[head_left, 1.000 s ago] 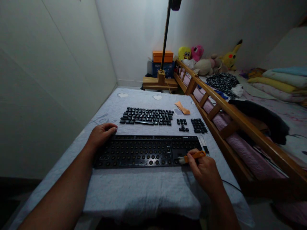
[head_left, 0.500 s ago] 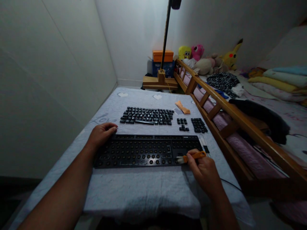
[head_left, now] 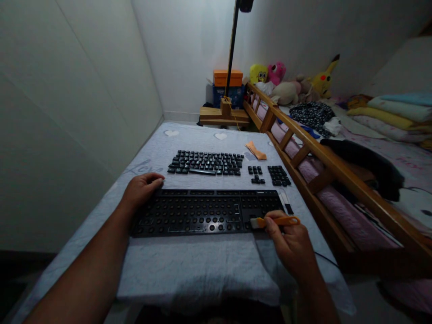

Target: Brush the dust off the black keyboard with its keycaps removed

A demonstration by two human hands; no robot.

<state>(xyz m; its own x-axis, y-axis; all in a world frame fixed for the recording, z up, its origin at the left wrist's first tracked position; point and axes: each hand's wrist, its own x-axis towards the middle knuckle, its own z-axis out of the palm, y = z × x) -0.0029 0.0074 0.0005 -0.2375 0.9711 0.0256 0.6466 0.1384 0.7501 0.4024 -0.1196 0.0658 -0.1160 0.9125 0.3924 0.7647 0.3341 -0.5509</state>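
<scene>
A black keyboard (head_left: 192, 211) with its keycaps off lies lengthwise on the cloth-covered table. My left hand (head_left: 141, 190) is closed at its upper left corner, thumb and fingers together along the edge. In my right hand (head_left: 289, 240) is a small brush with an orange handle (head_left: 286, 220). Its pale bristles touch the lower right part of the keyboard, near the arrow-key area. Behind the keyboard, the loose black keycaps (head_left: 209, 163) are laid out in keyboard order. Smaller groups, arrow keycaps (head_left: 258, 180) and number-pad keycaps (head_left: 279, 175), sit to their right.
A wire tool with a black grip (head_left: 288, 208) lies just right of the keyboard. An orange cloth strip (head_left: 256, 150) rests farther back. A wooden bed rail (head_left: 303, 148) runs along the table's right side, and a wall (head_left: 84, 90) stands left. A lamp pole (head_left: 231, 54) rises behind.
The brush has shifted slightly right, its handle now more level, and my right hand has moved a little with it. My left hand stays at the keyboard's corner.
</scene>
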